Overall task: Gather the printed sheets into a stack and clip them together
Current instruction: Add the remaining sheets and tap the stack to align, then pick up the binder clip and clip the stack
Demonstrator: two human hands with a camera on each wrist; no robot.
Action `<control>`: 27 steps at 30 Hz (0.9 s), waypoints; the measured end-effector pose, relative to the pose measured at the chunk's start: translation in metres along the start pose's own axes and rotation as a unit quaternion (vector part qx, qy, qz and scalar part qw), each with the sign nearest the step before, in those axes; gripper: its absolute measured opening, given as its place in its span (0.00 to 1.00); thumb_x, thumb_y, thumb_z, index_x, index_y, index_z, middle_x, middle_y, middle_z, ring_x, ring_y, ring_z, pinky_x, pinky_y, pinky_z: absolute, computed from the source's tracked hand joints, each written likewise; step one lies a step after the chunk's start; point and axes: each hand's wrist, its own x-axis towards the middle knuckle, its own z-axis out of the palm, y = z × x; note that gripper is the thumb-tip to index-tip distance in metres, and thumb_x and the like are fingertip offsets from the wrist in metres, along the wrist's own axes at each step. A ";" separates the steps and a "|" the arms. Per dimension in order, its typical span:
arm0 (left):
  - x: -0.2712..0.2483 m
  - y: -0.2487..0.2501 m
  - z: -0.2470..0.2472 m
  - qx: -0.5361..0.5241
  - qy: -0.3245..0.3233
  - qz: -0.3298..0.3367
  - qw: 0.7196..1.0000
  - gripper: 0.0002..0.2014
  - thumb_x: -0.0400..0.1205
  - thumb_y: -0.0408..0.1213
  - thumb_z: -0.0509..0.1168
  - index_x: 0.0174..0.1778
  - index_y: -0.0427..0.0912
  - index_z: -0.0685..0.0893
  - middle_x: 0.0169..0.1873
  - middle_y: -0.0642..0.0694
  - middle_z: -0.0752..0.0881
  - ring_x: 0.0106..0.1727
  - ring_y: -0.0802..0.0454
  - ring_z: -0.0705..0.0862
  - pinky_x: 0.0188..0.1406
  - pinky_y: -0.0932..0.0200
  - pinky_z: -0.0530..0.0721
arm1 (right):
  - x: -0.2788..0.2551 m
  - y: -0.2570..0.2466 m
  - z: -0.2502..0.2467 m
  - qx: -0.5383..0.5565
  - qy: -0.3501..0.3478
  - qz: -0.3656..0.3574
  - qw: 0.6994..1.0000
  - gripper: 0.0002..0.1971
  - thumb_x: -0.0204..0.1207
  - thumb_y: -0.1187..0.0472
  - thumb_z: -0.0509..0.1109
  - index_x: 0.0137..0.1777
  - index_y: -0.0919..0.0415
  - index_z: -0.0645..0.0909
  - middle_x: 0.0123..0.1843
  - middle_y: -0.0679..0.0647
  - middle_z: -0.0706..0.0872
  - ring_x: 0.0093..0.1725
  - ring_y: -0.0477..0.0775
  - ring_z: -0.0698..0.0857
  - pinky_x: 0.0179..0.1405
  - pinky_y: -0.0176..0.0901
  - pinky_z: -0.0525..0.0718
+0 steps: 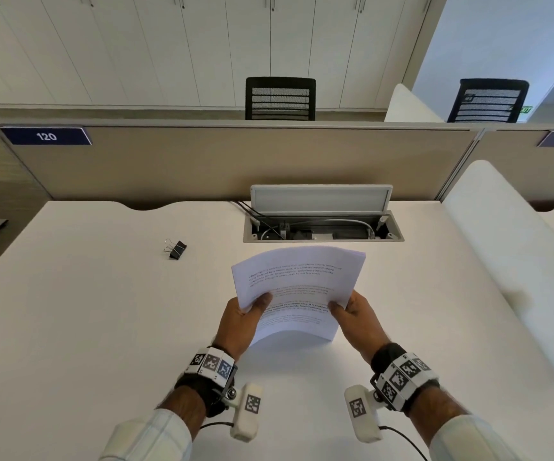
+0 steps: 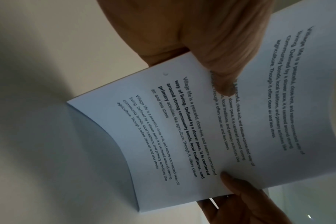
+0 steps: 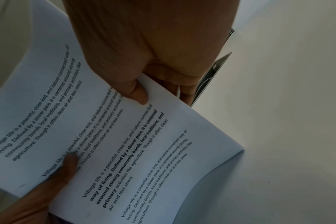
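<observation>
Above the worktop, head view: the printed sheets (image 1: 297,287) are lifted in the air, held on both side edges, probably so that the edges can be squared before clipping.
Left hand (image 1: 240,319), head view: its grip is closed on the left edge, thumb on the printed face, the other fingers hidden under the paper.
Right hand (image 1: 357,319), head view: the same hold on the right edge, thumb on top.
Binder clip (image 1: 176,249), head view: black body with thin wire handles; it lies on the white worktop (image 1: 86,311), well apart to the left, not yet used.
Paper, left wrist view: thin white sheets (image 2: 182,136) with black text, some lines bold; the stack bends in a soft arch, as limp paper does when pressed from two sides. Near edges look almost even.
Paper, right wrist view: the right thumb (image 3: 138,94) presses flat on the smooth top sheet (image 3: 125,151), and the far corner curls down. The layers look few; I cannot count them.
</observation>
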 end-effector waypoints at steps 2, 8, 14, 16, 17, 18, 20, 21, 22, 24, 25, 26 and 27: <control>-0.001 0.003 0.002 -0.005 0.003 -0.013 1.000 0.08 0.86 0.42 0.66 0.51 0.52 0.91 0.46 0.53 0.96 0.50 0.54 0.93 0.47 0.61 0.89 | 0.000 0.005 -0.001 0.014 0.006 -0.001 1.000 0.13 0.87 0.68 0.64 0.64 0.55 0.86 0.61 0.49 0.94 0.61 0.51 0.91 0.60 0.43 0.88; 0.011 0.015 -0.014 0.025 0.016 -0.043 0.999 0.16 0.87 0.51 0.63 0.53 0.43 0.91 0.47 0.38 0.95 0.49 0.37 0.93 0.52 0.40 0.92 | 0.005 0.009 0.009 0.079 0.022 0.015 0.997 0.09 0.87 0.68 0.67 0.60 0.60 0.87 0.56 0.54 0.96 0.55 0.59 0.95 0.55 0.57 0.92; 0.056 0.017 -0.066 0.096 0.020 -0.063 0.993 0.26 0.79 0.61 0.63 0.51 0.39 0.89 0.44 0.43 0.94 0.44 0.44 0.91 0.50 0.48 0.88 | 0.028 0.008 0.039 0.142 0.040 0.059 0.987 0.07 0.85 0.67 0.71 0.53 0.72 0.85 0.52 0.70 0.94 0.46 0.66 0.92 0.54 0.68 0.91; 0.078 0.019 -0.088 0.115 0.049 -0.072 0.990 0.26 0.83 0.55 0.62 0.48 0.30 0.86 0.38 0.36 0.90 0.33 0.46 0.85 0.36 0.52 0.84 | 0.034 0.011 0.049 0.152 0.039 0.070 0.985 0.07 0.84 0.67 0.71 0.54 0.72 0.86 0.52 0.73 0.93 0.46 0.66 0.91 0.56 0.72 0.89; 0.090 0.019 -0.101 0.109 0.066 -0.080 0.989 0.21 0.86 0.47 0.61 0.49 0.29 0.85 0.37 0.35 0.89 0.29 0.47 0.84 0.30 0.56 0.82 | 0.036 0.013 0.052 0.154 0.040 0.075 0.984 0.07 0.84 0.67 0.71 0.54 0.72 0.86 0.52 0.73 0.93 0.46 0.66 0.91 0.56 0.73 0.89; 0.102 0.019 -0.117 0.120 0.086 -0.088 0.985 0.15 0.87 0.40 0.61 0.49 0.30 0.85 0.37 0.36 0.89 0.26 0.49 0.83 0.25 0.59 0.80 | 0.038 0.014 0.054 0.155 0.041 0.081 0.984 0.06 0.84 0.68 0.71 0.54 0.72 0.87 0.52 0.74 0.93 0.45 0.66 0.91 0.56 0.73 0.89; 0.131 0.012 -0.155 0.176 0.139 -0.074 0.972 0.09 0.85 0.32 0.61 0.45 0.38 0.86 0.38 0.38 0.89 0.28 0.46 0.84 0.25 0.60 0.80 | 0.040 0.019 0.056 0.151 0.039 0.098 0.983 0.06 0.84 0.69 0.71 0.54 0.72 0.87 0.52 0.73 0.94 0.45 0.67 0.91 0.56 0.72 0.89; 0.147 0.005 -0.175 0.218 0.163 -0.059 0.961 0.08 0.83 0.33 0.62 0.42 0.43 0.87 0.41 0.40 0.90 0.34 0.43 0.87 0.31 0.57 0.84 | 0.041 0.021 0.056 0.148 0.038 0.106 0.983 0.06 0.84 0.69 0.71 0.54 0.72 0.87 0.51 0.72 0.94 0.46 0.69 0.92 0.56 0.73 0.89; 0.161 0.000 -0.193 0.271 0.177 -0.054 0.945 0.07 0.82 0.34 0.64 0.42 0.46 0.87 0.45 0.41 0.91 0.42 0.40 0.89 0.40 0.53 0.86 | 0.041 0.023 0.055 0.143 0.036 0.112 0.983 0.06 0.84 0.68 0.71 0.54 0.72 0.87 0.50 0.71 0.94 0.46 0.70 0.92 0.56 0.72 0.89; 0.187 -0.011 -0.223 0.372 0.175 -0.066 0.909 0.06 0.82 0.37 0.67 0.52 0.44 0.89 0.55 0.40 0.90 0.57 0.39 0.88 0.59 0.49 0.84 | 0.042 0.027 0.053 0.130 0.041 0.119 0.983 0.06 0.83 0.68 0.71 0.53 0.72 0.87 0.49 0.71 0.94 0.44 0.69 0.92 0.54 0.69 0.90; 0.200 -0.018 -0.234 0.401 0.168 -0.079 0.897 0.10 0.82 0.39 0.68 0.58 0.43 0.88 0.59 0.39 0.88 0.62 0.39 0.85 0.65 0.48 0.82 | 0.042 0.028 0.052 0.126 0.046 0.122 0.983 0.06 0.83 0.69 0.71 0.52 0.72 0.87 0.48 0.71 0.94 0.42 0.68 0.92 0.51 0.66 0.90; 0.212 -0.023 -0.241 0.419 0.157 -0.094 0.889 0.14 0.82 0.42 0.69 0.62 0.42 0.86 0.62 0.37 0.86 0.65 0.38 0.84 0.69 0.47 0.80 | 0.043 0.030 0.051 0.123 0.052 0.126 0.983 0.05 0.83 0.69 0.71 0.52 0.73 0.87 0.47 0.71 0.95 0.40 0.67 0.92 0.50 0.63 0.90; 0.222 -0.026 -0.245 0.431 0.147 -0.103 0.884 0.17 0.82 0.45 0.70 0.65 0.42 0.84 0.64 0.36 0.85 0.67 0.38 0.83 0.70 0.47 0.78 | 0.045 0.032 0.051 0.120 0.058 0.131 0.982 0.05 0.83 0.70 0.71 0.52 0.73 0.87 0.46 0.72 0.95 0.40 0.67 0.92 0.49 0.63 0.90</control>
